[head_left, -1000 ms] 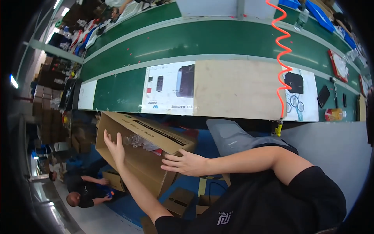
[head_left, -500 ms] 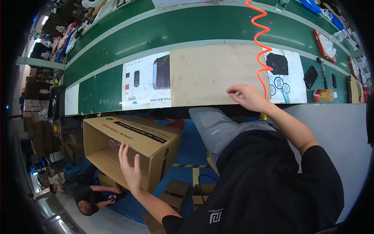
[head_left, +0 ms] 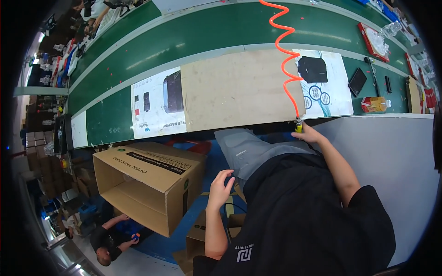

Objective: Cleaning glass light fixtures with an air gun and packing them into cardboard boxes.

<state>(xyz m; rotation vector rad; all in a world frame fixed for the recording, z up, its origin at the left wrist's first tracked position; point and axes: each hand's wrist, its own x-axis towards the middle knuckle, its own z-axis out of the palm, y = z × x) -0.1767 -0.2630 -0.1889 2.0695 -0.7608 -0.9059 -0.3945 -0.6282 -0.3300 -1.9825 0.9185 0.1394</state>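
So the right hand is up at the near edge of the tabletop, right at the yellow fitting on the end of the coiled orange air hose. The fingers look curled around whatever hangs under that fitting, but it's hidden under the edge, so I can't tell how tight the grip is or what exactly it has. The hose itself spirals up and away across the plywood board that lies on the green tabletop.

Left hand is down low by the lap, fingers loosely spread and half curled — holding nothing, just hovering near the grey trouser leg. Just to its left sits a big open cardboard box on the floor, tipped on its side with the opening facing down-left, not touching the hand.

On the tabletop there are printed sheets either side of the board — one on the left, one on the right. Another person crouches on the floor below the box.
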